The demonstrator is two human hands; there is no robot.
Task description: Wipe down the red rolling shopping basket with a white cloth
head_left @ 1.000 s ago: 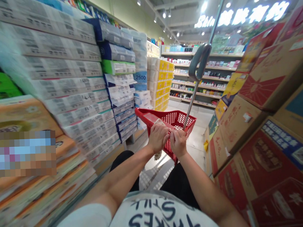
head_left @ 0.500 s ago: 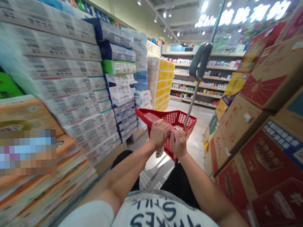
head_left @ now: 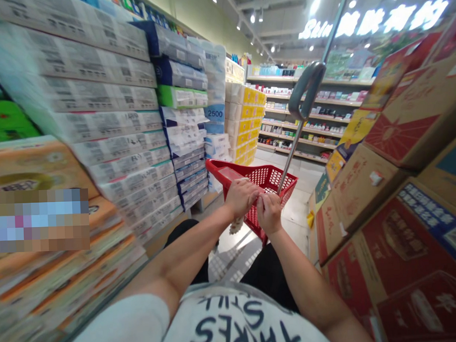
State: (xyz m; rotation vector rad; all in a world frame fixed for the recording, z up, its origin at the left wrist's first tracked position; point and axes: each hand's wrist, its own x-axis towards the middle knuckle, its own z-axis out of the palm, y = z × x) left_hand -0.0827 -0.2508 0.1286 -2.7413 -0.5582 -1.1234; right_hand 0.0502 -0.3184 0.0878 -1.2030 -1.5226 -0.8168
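Note:
A red rolling shopping basket (head_left: 287,190) with mesh sides stands in front of my legs. My left hand (head_left: 241,195) is closed over its near rim. Right beside it, my right hand (head_left: 270,212) also grips that rim, fingers curled over the edge. From the basket's right side a metal pole slants up to a grey loop handle (head_left: 306,91), which neither hand touches. Below my left hand hangs a beige knobbly strip (head_left: 236,225), too small to identify. What the basket may hold is mostly hidden.
Tall stacks of wrapped tissue packs (head_left: 113,100) line the left, with orange packs (head_left: 37,172) nearest me. Cardboard cartons (head_left: 366,186) are piled on the right. A narrow tiled aisle (head_left: 294,211) runs between, towards stocked shelves (head_left: 281,109).
The view has shifted slightly, and the far shelves and sign sit a little further right. Both hands keep their grip on the basket's rim.

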